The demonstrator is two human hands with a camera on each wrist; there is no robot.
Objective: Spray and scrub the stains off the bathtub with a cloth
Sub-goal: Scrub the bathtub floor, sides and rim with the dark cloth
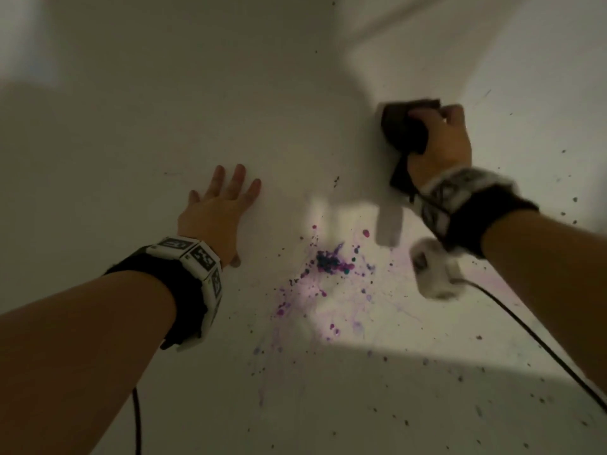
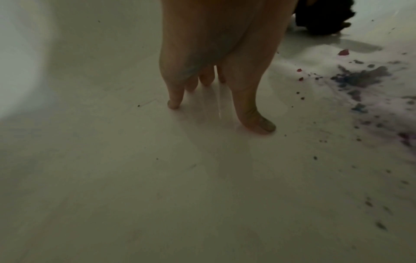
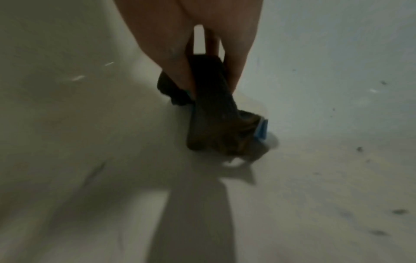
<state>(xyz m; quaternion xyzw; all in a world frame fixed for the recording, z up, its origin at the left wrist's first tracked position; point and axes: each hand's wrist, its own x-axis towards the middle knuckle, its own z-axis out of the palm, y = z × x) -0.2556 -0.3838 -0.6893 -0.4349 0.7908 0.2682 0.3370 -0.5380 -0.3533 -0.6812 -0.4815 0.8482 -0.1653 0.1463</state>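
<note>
While the left hand (image 1: 219, 214) lies flat, fingers spread, on the tub (image 1: 115, 133), the right hand (image 1: 441, 142) clutches a cloth (image 1: 402, 126) beyond the stains (image 1: 330, 261).

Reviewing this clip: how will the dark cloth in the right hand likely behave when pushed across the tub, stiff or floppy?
Probably floppy: the dark bunched cloth folds and creases where the right hand grips it, and a loose corner hangs below the wrist. It is likely light, since curled fingers alone carry it. On the glossy white bathtub surface it may slide easily, so firm pressure seems needed.
</note>
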